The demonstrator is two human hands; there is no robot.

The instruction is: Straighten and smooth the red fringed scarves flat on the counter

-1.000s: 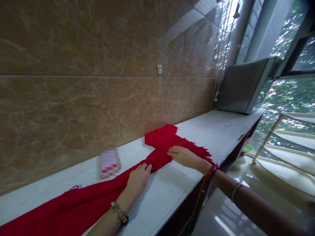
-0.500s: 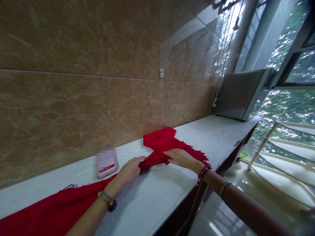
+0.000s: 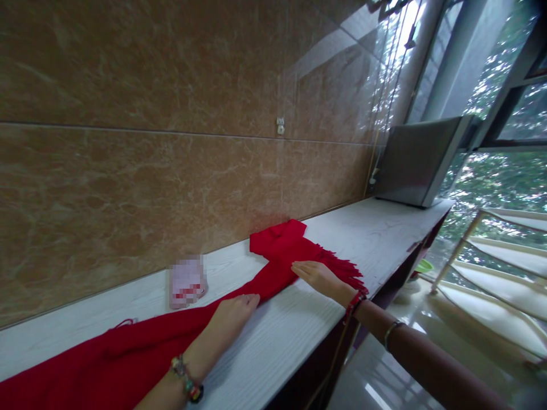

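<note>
A long red scarf (image 3: 273,270) with a fringed end lies along the white counter, one part folded across another near the wall. My left hand (image 3: 237,313) is at the scarf's near edge, its fingers curled down and closed on the cloth; the fingertips are partly hidden. Flat on the scarf near the fringe rests my right hand (image 3: 320,279), its fingers stretched out, with nothing gripped. To the left, the scarf runs wide and loosely rumpled out of the picture, passing beside my left forearm.
A phone (image 3: 187,283), blurred over, lies between scarf and wall. The white counter (image 3: 354,233) runs along a brown tiled wall to a grey metal box (image 3: 416,165) by the window. A cream tiered rack (image 3: 491,279) and a green basin (image 3: 424,266) stand right of the counter.
My left hand has moved slightly right and toward the counter's front edge, and the scarf there is now spread wider. My right hand has shifted a little to the right.
</note>
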